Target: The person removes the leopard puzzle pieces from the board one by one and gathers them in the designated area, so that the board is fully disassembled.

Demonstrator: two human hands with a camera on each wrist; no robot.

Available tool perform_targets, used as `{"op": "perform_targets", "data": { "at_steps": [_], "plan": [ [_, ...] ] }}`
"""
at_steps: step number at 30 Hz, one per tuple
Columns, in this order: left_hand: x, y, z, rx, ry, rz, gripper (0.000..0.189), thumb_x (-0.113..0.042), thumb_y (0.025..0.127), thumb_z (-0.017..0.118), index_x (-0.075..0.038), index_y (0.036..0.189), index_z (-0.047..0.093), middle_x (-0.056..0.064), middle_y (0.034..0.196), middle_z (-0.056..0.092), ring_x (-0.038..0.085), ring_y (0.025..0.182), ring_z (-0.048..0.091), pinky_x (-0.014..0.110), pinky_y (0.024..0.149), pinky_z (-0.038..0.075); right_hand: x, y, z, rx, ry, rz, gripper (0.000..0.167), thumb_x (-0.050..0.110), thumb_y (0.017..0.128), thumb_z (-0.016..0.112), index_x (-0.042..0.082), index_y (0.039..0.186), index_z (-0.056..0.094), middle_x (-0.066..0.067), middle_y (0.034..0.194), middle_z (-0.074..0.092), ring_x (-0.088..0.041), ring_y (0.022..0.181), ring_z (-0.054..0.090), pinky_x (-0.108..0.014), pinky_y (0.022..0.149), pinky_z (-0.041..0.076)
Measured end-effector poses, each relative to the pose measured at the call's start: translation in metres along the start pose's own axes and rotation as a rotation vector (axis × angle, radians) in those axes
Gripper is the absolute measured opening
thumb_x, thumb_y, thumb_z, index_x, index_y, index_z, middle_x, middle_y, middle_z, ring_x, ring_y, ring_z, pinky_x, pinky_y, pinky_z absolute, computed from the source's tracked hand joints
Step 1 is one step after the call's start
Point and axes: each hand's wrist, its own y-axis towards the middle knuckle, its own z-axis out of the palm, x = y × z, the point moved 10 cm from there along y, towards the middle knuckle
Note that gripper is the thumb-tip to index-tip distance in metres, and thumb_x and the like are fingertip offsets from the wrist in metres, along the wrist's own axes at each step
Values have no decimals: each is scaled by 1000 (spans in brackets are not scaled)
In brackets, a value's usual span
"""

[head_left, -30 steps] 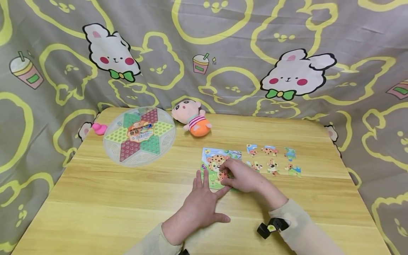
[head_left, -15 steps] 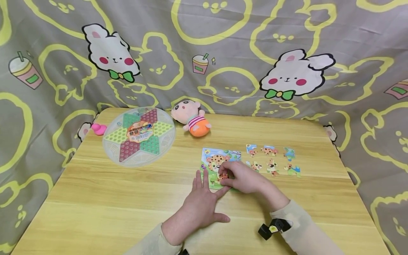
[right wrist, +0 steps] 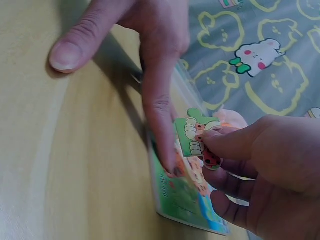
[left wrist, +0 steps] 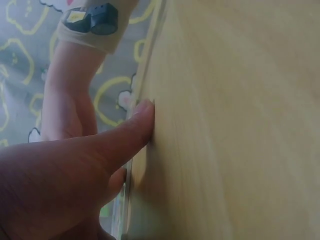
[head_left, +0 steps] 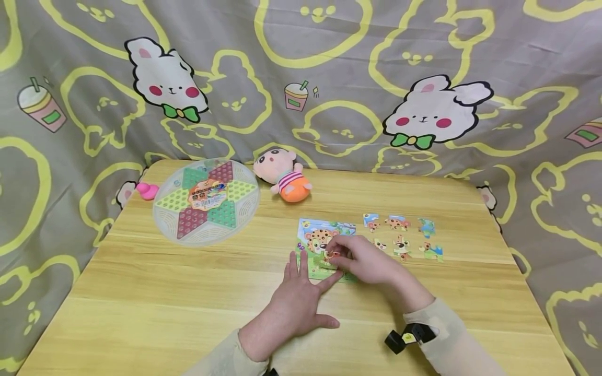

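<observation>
A leopard jigsaw puzzle board (head_left: pixel 307 225) lies flat on the wooden table. My right hand (head_left: pixel 364 259) is above its lower right part, pinching a green puzzle piece (right wrist: pixel 189 137) with painted paws between thumb and fingers. In the right wrist view the piece is tilted up off the board. My left hand (head_left: pixel 296 305) lies with fingers spread and straight, its fingertips on the board's lower edge and the thumb on the table. The left wrist view shows mostly this thumb (left wrist: pixel 135 122) and bare table.
Several loose puzzle pieces (head_left: pixel 398 223) lie in two rows right of the board. A round Chinese checkers board (head_left: pixel 207 201), a plush doll (head_left: pixel 288 177) and a pink toy duck (head_left: pixel 148 190) are toward the back. A patterned curtain (head_left: pixel 338 68) hangs behind the table.
My right hand has lifted the green piece from the board's lower part and shifted slightly right with it. The left hand has stayed in place.
</observation>
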Motion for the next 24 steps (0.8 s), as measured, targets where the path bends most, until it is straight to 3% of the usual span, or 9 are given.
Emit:
{"op": "perform_targets", "data": {
  "at_steps": [9, 16, 24],
  "plan": [
    [0, 0, 0, -11, 0, 1, 99, -89, 80, 61, -51, 165, 27, 46, 161, 16, 67, 147, 18, 62, 119, 35, -4, -16, -21, -62, -1, 19, 16, 9, 104, 68, 14, 119, 73, 5, 99, 70, -15, 88, 65, -33, 78, 57],
    [-1, 0, -2, -10, 6, 1, 100, -90, 79, 61, -51, 165, 28, 46, 161, 18, 67, 147, 20, 62, 118, 36, -15, -37, -38, -129, 7, 54, 16, 11, 105, 68, 17, 118, 74, 4, 98, 70, -17, 84, 63, -32, 73, 56],
    [-1, 1, -2, 10, -20, -6, 97, -86, 82, 62, -49, 165, 28, 47, 160, 16, 68, 146, 18, 63, 119, 34, -28, -62, -58, -206, 3, 69, 16, 11, 104, 69, 13, 119, 74, 2, 92, 69, -18, 77, 62, -30, 65, 54]
  ]
}}
